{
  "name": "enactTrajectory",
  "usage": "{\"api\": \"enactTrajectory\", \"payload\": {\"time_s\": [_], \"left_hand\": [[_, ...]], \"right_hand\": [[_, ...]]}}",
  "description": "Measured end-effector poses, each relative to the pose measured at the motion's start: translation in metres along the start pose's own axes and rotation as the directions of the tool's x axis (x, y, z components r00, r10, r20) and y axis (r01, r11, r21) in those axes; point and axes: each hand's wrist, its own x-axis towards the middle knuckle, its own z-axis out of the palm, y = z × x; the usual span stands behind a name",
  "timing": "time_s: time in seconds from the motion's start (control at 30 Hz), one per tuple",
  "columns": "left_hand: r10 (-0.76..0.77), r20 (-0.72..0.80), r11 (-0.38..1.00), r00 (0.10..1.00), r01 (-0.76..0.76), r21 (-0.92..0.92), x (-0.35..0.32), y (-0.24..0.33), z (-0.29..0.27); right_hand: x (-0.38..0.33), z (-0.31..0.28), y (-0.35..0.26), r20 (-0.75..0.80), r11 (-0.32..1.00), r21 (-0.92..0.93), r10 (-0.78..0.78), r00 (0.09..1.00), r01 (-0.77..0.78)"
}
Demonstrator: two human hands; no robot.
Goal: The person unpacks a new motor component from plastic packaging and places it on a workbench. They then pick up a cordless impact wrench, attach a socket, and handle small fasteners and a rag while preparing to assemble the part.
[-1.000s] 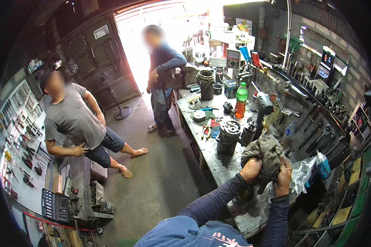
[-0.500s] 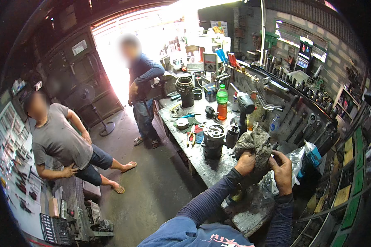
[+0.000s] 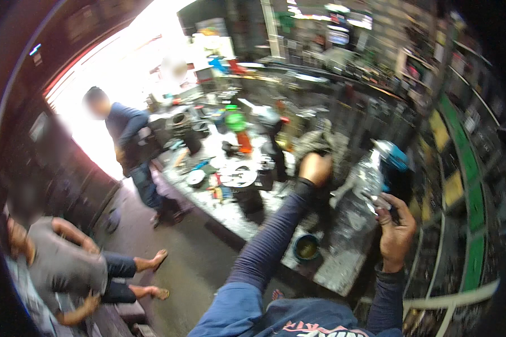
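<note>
My left hand (image 3: 316, 168) reaches out over the workbench and is closed on a crumpled grey rag (image 3: 321, 140). On the right, my right hand (image 3: 398, 231) is raised with thumb and forefinger pinched together. A small shiny bit shows at its fingertips, too blurred to name. Right beside these fingertips is a clear plastic bag (image 3: 357, 185); whether they grip its edge is unclear. A round dark metal housing (image 3: 243, 182) stands on the bench left of my left forearm. Nearer to me sits a small round container (image 3: 306, 247) with yellowish contents.
A green-topped bottle (image 3: 236, 121) of red liquid stands farther back on the bench (image 3: 337, 275). A blue package (image 3: 396, 160) lies behind the plastic bag. Green-edged shelving (image 3: 472, 202) runs along the right. Two people stand left of the bench.
The view has swung to the right and blurred. My hands have moved apart: the left takes the rag away from the right, which is now beside the plastic bag. The small container has come into sight.
</note>
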Motion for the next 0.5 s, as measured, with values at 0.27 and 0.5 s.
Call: {"api": "enactTrajectory", "payload": {"time_s": [0.27,0.5], "left_hand": [[-0.250,-0.066,0.880,0.966,0.255,0.401,-0.030,0.011,0.003],[-0.038,-0.466,0.993,0.884,0.087,0.084,-0.060,0.135,-0.042]], "right_hand": [[-0.021,-0.095,0.016,-0.076,0.992,0.073,0.111,0.991,-0.106],[0.026,-0.160,0.079,0.026,0.948,0.270,0.167,0.986,-0.168]]}}
